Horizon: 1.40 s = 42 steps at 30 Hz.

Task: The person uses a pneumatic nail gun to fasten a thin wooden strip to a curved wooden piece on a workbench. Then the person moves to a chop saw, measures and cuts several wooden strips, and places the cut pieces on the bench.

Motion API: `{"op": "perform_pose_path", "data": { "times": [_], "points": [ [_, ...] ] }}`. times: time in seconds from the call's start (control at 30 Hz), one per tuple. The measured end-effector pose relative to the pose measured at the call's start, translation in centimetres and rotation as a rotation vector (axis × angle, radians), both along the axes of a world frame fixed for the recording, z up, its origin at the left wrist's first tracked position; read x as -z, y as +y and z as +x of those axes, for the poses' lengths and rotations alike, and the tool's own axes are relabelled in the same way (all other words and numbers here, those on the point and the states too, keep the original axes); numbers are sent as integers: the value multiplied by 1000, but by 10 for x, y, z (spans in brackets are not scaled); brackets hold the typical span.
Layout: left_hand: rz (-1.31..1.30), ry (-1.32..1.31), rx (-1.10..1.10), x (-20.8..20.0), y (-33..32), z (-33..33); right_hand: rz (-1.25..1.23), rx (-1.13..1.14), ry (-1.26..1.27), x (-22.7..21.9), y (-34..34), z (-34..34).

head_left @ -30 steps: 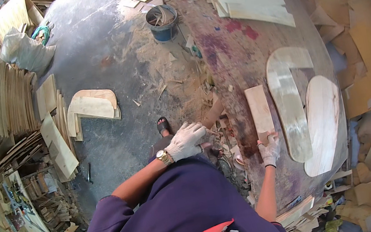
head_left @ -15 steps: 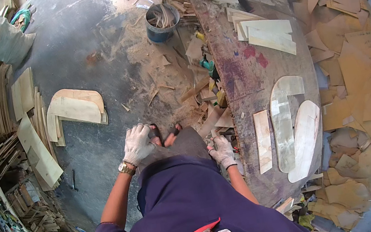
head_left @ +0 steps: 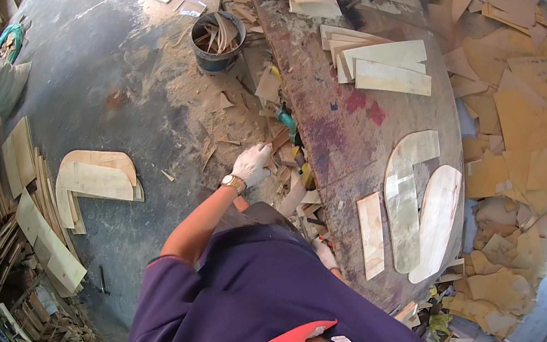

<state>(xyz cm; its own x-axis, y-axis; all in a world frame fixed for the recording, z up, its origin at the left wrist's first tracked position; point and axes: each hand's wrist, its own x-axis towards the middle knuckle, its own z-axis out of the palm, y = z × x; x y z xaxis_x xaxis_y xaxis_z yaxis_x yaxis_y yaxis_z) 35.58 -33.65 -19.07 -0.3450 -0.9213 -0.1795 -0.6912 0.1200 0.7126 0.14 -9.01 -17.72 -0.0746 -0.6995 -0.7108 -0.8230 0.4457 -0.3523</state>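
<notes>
My left hand [head_left: 253, 166], in a white work glove with a watch at the wrist, reaches across my body to the edge of the wooden table. Its fingers look loosely spread, and nothing shows in them. Just beyond the fingertips lies a brown wood strip [head_left: 279, 140] among the scraps; I cannot tell whether they touch. A green power tool [head_left: 286, 119] hangs or rests against the table's edge close by. My right hand [head_left: 325, 254], gloved too, is low beside the table edge. My shirt hides part of it, and its fingers cannot be made out.
On the table [head_left: 329, 162] to my right lie a curved wooden piece [head_left: 403, 211], a rounded board [head_left: 437, 224], a narrow strip [head_left: 372, 235] and stacked boards [head_left: 390, 70]. A bucket of offcuts [head_left: 221, 54] stands ahead. Curved panels [head_left: 99, 178] lie on the floor at left.
My left hand has swung right, from above my lap to the scraps at the table edge. The right hand has slipped lower, further behind my shirt. The whole view has shifted slightly.
</notes>
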Motion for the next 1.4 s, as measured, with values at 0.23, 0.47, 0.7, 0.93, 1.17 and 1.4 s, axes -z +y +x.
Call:
{"op": "perform_pose_path", "data": {
  "times": [0.23,0.47,0.7,0.93,1.17,1.4],
  "points": [
    [-82,-247,116,115,-106,-62,49,219,-49,-71,40,15],
    [306,-7,104,164,-166,-100,129,340,22,-91,98,47],
    [184,284,-14,188,-98,-52,28,356,89,-87,108,94],
    [443,194,-338,94,28,38,-268,127,-104,-103,-91,174],
    [874,1408,-1115,1,32,109,7,-399,-384,-80,-195,288],
    [1133,2324,-1348,17,27,162,133,-449,-714,-83,-248,340]
  ]
}}
